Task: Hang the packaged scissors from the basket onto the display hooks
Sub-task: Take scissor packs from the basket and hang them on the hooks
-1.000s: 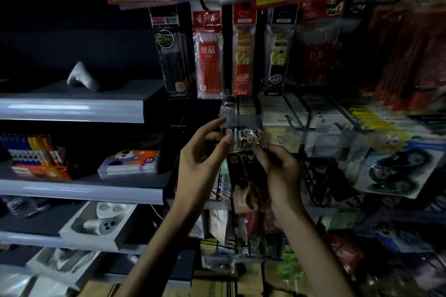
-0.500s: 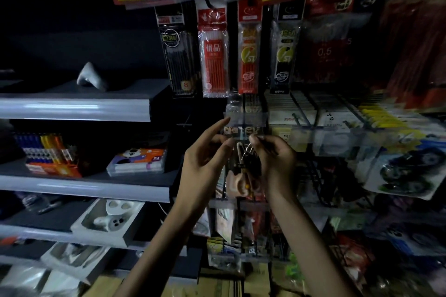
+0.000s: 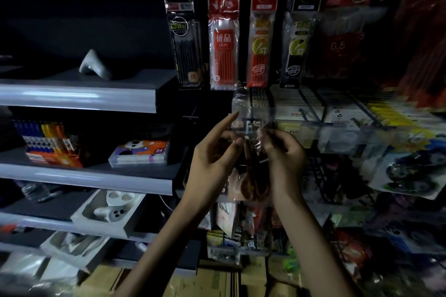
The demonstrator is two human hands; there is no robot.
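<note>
- Packaged scissors (image 3: 251, 185) upright, handles at 6 o'clock, bag top just under the display hook (image 3: 251, 122)
- Left hand (image 3: 212, 164) pinches its left edge, index finger straight toward 1 o'clock
- Right hand (image 3: 286, 154) pinches the top, nearer the hook

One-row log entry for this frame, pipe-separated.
phase: hanging | left hand: pinches packaged scissors, index finger straight | right hand: pinches package top | hung: cannot tell | light: dim

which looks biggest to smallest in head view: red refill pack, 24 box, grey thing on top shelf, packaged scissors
1. red refill pack
2. 24 box
3. grey thing
Unranked: packaged scissors, nearer the camera and partly covered.
</note>
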